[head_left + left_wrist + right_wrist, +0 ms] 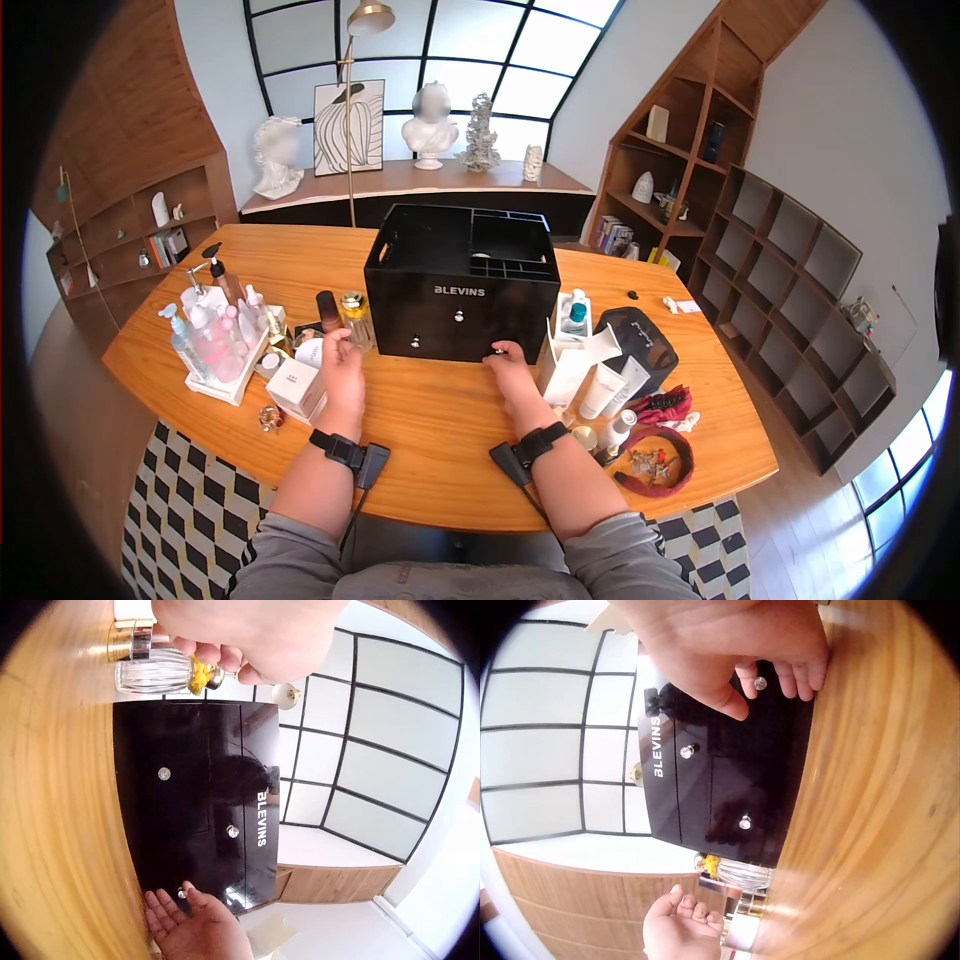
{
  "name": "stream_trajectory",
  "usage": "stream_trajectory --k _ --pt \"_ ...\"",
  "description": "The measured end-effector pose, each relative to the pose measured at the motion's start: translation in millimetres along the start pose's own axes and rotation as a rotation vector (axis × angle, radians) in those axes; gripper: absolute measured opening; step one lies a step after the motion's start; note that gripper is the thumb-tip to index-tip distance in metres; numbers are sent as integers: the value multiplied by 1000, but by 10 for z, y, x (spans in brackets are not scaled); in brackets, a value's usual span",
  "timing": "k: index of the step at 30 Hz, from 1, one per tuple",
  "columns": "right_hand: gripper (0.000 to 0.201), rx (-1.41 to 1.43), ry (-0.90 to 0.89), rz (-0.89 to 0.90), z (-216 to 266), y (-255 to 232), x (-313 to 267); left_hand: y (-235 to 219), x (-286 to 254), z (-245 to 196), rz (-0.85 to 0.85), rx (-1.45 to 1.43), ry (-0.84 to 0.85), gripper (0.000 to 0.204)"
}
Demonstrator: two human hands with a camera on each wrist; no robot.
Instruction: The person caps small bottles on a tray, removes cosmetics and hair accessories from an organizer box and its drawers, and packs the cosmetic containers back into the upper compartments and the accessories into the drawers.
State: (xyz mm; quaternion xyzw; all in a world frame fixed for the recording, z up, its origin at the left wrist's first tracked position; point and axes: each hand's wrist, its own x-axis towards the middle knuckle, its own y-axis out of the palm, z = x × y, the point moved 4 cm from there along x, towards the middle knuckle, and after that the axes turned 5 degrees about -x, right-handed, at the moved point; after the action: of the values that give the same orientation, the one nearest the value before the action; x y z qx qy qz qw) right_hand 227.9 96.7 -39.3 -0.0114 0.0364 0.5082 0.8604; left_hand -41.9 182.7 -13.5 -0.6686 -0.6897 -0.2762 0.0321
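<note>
Black box marked BLEVINS [460, 338], one: standing upright on the wooden table [425, 440], centre, at the far side of both hands. Handling, as judged: stiff-walled, fairly heavy, its glossy face slippery and prone to smears; best lifted by the side slot [387, 248] and the opposite wall together, its drawers drawn by the small knobs [688, 751], finger and thumb. Right hand [513, 378]: at the lower right knob, fingers spread and slightly bent, thumb apart from them; whether skin touches the knob, cannot tell. Left hand [344, 380]: raised near the glass bottle [357, 326], fingers loosely curled, holding nothing. Count: knobs, three, one upper and two lower; side slots, one in view; glass bottle with yellow trim, one, just left of the box; white tray [217, 391] of bottles, one, left; white squeeze tubes [601, 391], two, right; dark mesh case [655, 350], one, right; red headband [687, 465], one, near right. Remaining small bottles: too crowded to count.
</note>
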Motion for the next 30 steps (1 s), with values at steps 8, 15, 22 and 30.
stream_trajectory --k 8,15,22,30 --pt "37 -169 -61 97 209 145 -222 178 -143 222 169 14 -313 16" --pt "33 -746 -1109 -332 1485 452 -546 367 -208 382 459 -55 -473 11" --pt "34 -1350 -921 -431 1449 659 -23 326 -143 433 457 -105 -602 10" --pt "34 -1367 -912 -484 1449 673 -88 415 -191 484 598 -108 -645 14"
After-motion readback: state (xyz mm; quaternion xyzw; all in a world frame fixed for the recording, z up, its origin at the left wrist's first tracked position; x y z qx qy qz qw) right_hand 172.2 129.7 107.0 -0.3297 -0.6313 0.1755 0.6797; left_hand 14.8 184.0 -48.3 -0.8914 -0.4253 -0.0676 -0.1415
